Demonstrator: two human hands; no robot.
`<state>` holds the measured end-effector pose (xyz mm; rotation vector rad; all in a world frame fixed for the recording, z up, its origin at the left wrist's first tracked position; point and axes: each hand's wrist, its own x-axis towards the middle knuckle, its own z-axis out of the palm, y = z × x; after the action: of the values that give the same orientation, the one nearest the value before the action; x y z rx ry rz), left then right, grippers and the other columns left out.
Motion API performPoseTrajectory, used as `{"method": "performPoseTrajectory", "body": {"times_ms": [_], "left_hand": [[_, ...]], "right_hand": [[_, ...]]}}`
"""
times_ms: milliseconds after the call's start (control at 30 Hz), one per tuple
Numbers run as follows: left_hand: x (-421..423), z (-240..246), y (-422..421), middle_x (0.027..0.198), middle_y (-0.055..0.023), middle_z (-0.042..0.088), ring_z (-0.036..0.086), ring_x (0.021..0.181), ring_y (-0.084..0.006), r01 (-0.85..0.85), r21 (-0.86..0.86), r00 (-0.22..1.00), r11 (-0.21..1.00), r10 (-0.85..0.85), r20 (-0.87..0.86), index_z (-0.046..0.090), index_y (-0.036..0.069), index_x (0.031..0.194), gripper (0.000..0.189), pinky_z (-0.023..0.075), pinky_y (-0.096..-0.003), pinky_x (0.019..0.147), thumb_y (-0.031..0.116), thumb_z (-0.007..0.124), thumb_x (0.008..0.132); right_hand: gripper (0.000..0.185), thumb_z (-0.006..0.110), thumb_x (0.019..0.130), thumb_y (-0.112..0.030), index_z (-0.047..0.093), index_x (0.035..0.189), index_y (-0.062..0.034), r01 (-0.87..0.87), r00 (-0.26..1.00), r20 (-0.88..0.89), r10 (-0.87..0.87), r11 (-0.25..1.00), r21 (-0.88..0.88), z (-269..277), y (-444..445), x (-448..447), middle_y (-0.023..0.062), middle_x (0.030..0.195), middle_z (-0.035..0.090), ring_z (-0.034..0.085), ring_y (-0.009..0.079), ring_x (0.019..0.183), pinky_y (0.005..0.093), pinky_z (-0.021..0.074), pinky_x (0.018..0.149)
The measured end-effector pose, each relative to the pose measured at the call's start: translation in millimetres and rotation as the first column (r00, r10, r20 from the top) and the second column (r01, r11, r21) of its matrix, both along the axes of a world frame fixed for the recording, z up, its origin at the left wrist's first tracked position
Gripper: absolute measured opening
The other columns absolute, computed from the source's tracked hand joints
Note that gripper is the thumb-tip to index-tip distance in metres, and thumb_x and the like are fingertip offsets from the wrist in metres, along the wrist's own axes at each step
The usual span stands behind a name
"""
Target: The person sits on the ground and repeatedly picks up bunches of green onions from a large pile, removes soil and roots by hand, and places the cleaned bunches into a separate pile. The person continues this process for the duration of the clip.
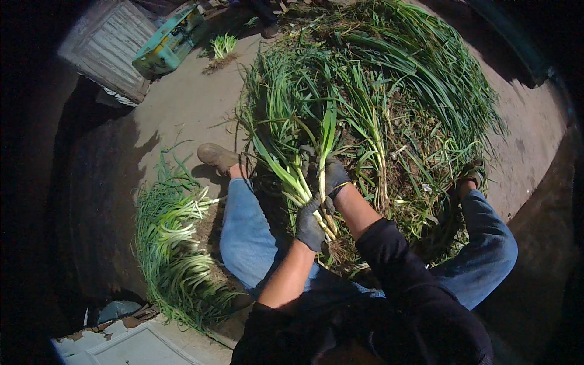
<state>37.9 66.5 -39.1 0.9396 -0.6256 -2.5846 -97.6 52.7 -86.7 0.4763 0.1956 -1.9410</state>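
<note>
Both hands wear dark grey gloves and meet in front of me over a large heap of leafy green stalks (424, 68). My left hand (311, 224) is closed round the pale lower stems of a few leek-like plants (292, 180), whose brown roots (337, 250) hang below it. Close on its upper right, my right hand (336, 175) is at a single upright stalk (327, 132); the stalk and leaves partly hide its fingers, so its hold is unclear. Several long pale stems (379, 159) lie on the heap to the right of the hands.
Bunches of cleaned-looking stalks (182, 255) lie on the ground beside my left leg. A small bunch (223, 48) lies farther off, near a green plastic crate (166, 43) and a weathered wooden panel (107, 45). Another person's shoe (270, 31) shows at the top. A white panel (141, 346) lies lower left.
</note>
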Motion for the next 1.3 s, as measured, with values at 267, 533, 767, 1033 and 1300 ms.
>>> {"method": "performPoseTrajectory", "body": {"times_ms": [267,533,767,1033,1300], "left_hand": [[-6,15,-4,0.076,-0.0047,0.06,0.056,0.063,-0.0125,0.068,-0.315,0.972,0.947,0.008,0.235,0.057,0.001,0.097,0.026,0.0453,-0.0244,0.055,0.02,0.062,0.08],[-31,0,-2,0.092,-0.0014,0.059,0.052,0.086,-0.0129,0.215,-0.578,0.905,0.787,0.062,0.421,0.057,0.004,0.104,0.033,0.0403,-0.0284,0.079,0.023,0.065,0.078],[-31,15,-31,0.084,-0.0018,0.06,0.051,0.062,-0.008,0.345,-0.43,0.932,0.834,-0.251,0.261,0.065,0.004,0.095,0.028,0.0422,-0.0208,0.044,0.016,0.07,0.071],[-40,48,-69,0.079,-0.0064,0.064,0.055,0.06,-0.0094,0.185,-0.534,0.982,0.825,-0.142,0.121,0.062,0.002,0.09,0.022,0.0428,-0.0221,0.046,0.011,0.07,0.071],[-60,69,-77,0.08,-0.0045,0.062,0.05,0.052,-0.0101,0.031,-0.516,0.998,0.856,0.005,0.067,0.064,0.0,0.093,0.021,0.0429,-0.0217,0.046,0.012,0.066,0.075]], "right_hand": [[0.02,0.061,0.065,-0.022,0.064,0.077,-0.0054,0.329,-0.787,-0.172,0.593,0.639,0.695,-40,45,-5,0.0201,0.081,0.062,0.061,0.0355,0.078,0.0407,0.0486,0.067],[0.024,0.051,0.072,-0.022,0.065,0.078,-0.0033,0.372,-0.71,-0.112,0.695,0.506,0.778,34,82,-7,0.019,0.08,0.063,0.061,0.0353,0.076,0.0413,0.0491,0.067],[0.024,0.051,0.076,-0.025,0.065,0.086,-0.0085,0.322,-0.818,0.095,0.567,0.315,0.893,30,131,20,0.0145,0.084,0.065,0.063,0.0307,0.079,0.04,0.0494,0.067],[0.03,0.053,0.077,-0.027,0.062,0.102,-0.0143,0.302,-0.832,0.336,0.442,-0.146,0.942,-28,262,67,0.0087,0.093,0.065,0.062,0.0264,0.086,0.0396,0.0479,0.069],[0.039,0.051,0.08,-0.035,0.054,0.115,-0.0177,0.35,-0.828,0.287,0.481,0.044,0.936,-9,276,63,0.0099,0.102,0.062,0.061,0.0274,0.09,0.039,0.0498,0.068]]}}
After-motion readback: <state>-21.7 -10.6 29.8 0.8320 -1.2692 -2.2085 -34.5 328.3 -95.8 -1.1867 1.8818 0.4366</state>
